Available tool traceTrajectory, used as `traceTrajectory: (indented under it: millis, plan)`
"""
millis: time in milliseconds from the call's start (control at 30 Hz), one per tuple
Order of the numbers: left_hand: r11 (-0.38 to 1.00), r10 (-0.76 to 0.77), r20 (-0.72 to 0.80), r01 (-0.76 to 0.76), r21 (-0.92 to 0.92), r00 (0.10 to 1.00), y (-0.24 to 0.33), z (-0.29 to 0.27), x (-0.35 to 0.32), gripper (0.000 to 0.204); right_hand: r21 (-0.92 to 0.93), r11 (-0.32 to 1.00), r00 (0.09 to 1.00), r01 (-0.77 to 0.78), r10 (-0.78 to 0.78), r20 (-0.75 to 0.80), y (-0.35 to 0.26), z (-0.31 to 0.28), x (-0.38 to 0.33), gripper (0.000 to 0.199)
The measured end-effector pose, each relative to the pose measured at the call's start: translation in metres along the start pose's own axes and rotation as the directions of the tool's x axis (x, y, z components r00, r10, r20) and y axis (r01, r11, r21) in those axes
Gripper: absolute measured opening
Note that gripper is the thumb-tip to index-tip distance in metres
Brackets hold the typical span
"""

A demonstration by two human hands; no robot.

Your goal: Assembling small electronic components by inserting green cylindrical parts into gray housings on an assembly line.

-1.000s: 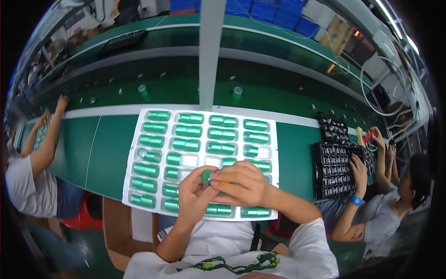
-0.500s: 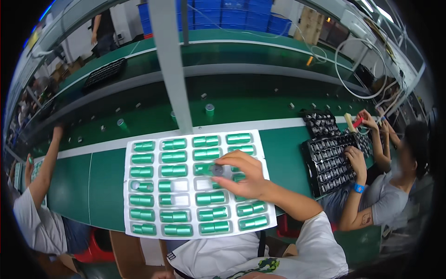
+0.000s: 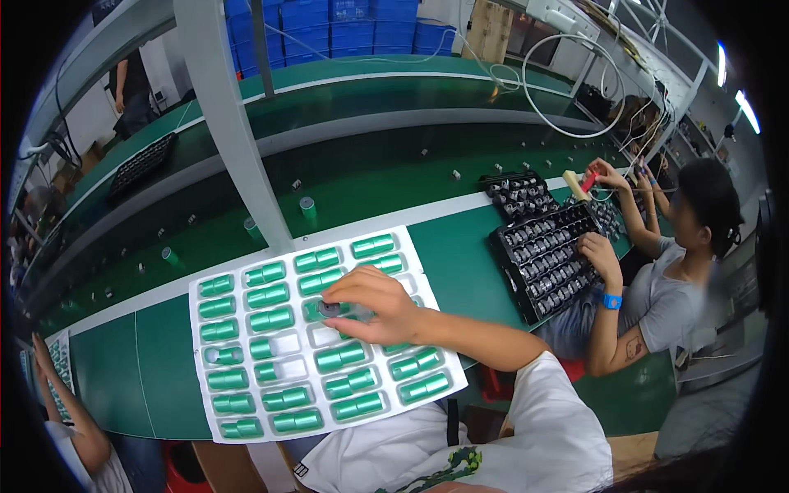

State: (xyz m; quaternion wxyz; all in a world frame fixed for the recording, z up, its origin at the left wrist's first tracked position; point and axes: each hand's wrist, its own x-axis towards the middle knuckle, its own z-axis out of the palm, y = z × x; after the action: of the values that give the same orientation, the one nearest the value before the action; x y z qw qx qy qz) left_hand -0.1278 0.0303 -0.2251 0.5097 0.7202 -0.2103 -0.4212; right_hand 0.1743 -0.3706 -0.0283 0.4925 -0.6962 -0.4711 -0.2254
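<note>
**Pinch hold on a small, round-ended piece above a tray of green cylinders**

The right hand [image 3: 374,306] reaches over the white tray [image 3: 415,271], which lies on the green table [image 3: 460,271]. Its grip is closed in a pinch: thumb and fingertips bracket a dark grey round piece [image 3: 329,310], the palm facing left. The piece is over the middle of the tray, just beside a green cylinder [image 3: 313,310] in its compartment; whether the two are joined cannot be told, since the hand covers part of them. The left hand is out of view, so its state cannot be told.

Handling, as judged from appearance: the piece should be stiff and light enough for two digits, with little give under pressure. The green cylinders [image 3: 340,357] have a glossy skin, probably slippery to dry fingertips and prone to roll on a flat surface; the body seems sturdy, the thin-looking skin more easily scuffed. The best hold is across the diameter, thumb and forefinger on opposite sides close to one end, pressed firmly but without nails. Compartment walls leave little finger room along the flanks.
</note>
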Motion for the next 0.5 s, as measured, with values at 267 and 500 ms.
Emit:
traceTrajectory:
  millis: [267, 500]
  plan:
    - [0.978, -0.044, 0.124, 0.017, 0.208, 0.991, -0.037, 0.023, -0.009, 0.017, -0.101, 0.995, 0.999, 0.006, -0.003, 0.037, -0.002, -0.009, 0.001, 0.034]
    - [0.94, -0.118, 0.149, 0.063, 0.335, 0.982, -0.083, 0.099, -0.053, 0.017, -0.282, 0.883, 0.923, -0.376, 0.384, -0.03, 0.096, -0.041, 0.045, 0.044]
